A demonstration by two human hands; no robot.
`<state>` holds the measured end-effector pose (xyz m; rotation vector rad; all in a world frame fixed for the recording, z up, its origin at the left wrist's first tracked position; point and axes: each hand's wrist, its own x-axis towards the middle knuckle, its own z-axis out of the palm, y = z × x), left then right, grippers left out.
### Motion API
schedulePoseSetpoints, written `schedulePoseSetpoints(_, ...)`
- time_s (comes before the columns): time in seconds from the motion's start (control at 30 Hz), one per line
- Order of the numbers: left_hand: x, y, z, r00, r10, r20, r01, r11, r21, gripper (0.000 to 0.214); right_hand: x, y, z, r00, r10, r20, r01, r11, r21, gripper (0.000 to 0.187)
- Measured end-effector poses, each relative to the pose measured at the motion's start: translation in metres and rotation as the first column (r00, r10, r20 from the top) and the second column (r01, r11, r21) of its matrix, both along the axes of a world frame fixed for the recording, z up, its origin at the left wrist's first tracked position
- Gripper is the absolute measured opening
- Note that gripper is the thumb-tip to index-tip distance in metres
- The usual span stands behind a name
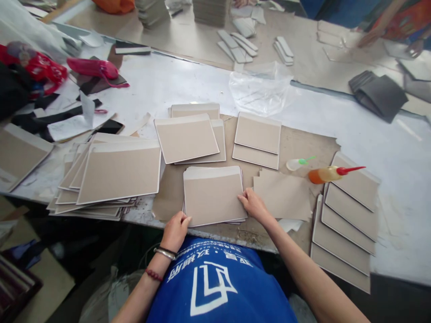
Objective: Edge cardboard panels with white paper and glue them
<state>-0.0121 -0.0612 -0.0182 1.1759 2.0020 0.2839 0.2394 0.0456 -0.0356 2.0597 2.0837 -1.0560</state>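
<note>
A small stack of tan cardboard panels [213,197] with pale borders lies at the table's front edge, before my blue apron. My left hand [175,229] pinches its lower left corner. At the right edge of the same stack, my right hand [252,202] is closed with thumb and fingers on the panels. Behind it lie more overlapping panels [186,138] and another pair [257,132]. A bare piece of tan card [283,194] is beside my right hand. Fingertips under the panels are hidden.
A larger panel pile [119,172] stands left, and a fanned row [350,220] right. Two squeeze bottles, one orange with a red nozzle [321,175] and one clear with a green tip [296,164], lie nearby. Across the table, a co-worker's hand [370,38] is near clear sheets.
</note>
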Motion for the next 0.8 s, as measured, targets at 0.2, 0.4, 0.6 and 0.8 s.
schedulePoseSetpoints(0.2, -0.0002, -0.0021, -0.0035, 1.0, -0.002, 0.003, 0.002, 1.0, 0.001, 0.022, 0.0017, -0.0006, -0.0014, 1.0, 0.0, -0.015, 0.0, 1.0, -0.002, 0.015)
schedulePoseSetpoints(0.4, 0.0011, -0.0034, -0.0064, 1.0, 0.008, -0.014, -0.007, 1.0, 0.022, 0.023, 0.002, 0.0, -0.0011, 1.0, 0.01, -0.016, -0.01, 1.0, 0.003, 0.016)
schedulePoseSetpoints(0.6, 0.0018, -0.0044, -0.0055, 0.999, 0.032, -0.017, -0.032, 0.999, 0.02, 0.023, 0.0022, -0.001, -0.0036, 1.0, 0.006, -0.011, -0.006, 1.0, 0.01, 0.015)
schedulePoseSetpoints(0.8, 0.0041, -0.0054, -0.007, 0.998, 0.056, -0.037, -0.054, 0.998, 0.03, 0.021, 0.0014, -0.0012, -0.0035, 1.0, -0.003, 0.001, 0.003, 1.0, 0.005, 0.017)
